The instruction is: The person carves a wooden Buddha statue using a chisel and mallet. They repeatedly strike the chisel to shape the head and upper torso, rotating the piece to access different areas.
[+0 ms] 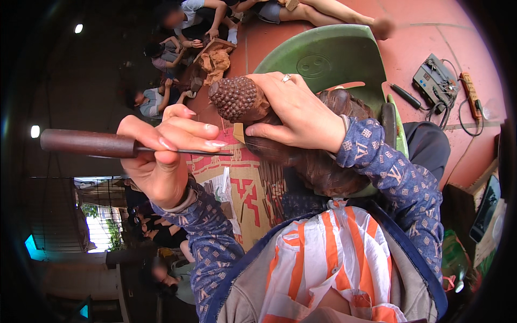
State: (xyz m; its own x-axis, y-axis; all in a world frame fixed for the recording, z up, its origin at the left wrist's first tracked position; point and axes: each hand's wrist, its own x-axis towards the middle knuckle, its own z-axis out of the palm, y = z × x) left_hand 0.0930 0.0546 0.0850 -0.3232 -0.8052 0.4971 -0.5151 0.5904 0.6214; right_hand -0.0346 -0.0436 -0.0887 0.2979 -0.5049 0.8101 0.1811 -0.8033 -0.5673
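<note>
A: Beyond the reddish tiled floor (414, 35), a dim room is being shared with other people (153, 105); what is being held by the hands?

B: By the left hand (175, 148), a wooden-handled tool (89, 143) is being grasped, its thin metal shaft (212, 153) being pinched by thumb and fingers. By the right hand (301, 110), a dark carved figure (318, 164) is being clasped from above, behind its knobbed head (234, 99)

A: Is the wood being touched by the tip?

B: Apparently not: the tip is being held just beside the figure, though depth cannot be judged

A: How is the step best being handled?

B: Steadiness is probably being served by that firm clasp; control is likely being gained where the shaft is being braced low, strokes are being kept short and light, and the right thumb is being kept out of the tip's line

A: And around the figure?

B: It is being held before the torso, by a green plastic chair (323, 46); whether its weight is being borne there cannot be told. Nearby, slim tools (274, 185) are being supported by a printed sheet (249, 229); farther right, a grey control box (433, 78) and a power strip (470, 91) are being borne by the tiles
</note>
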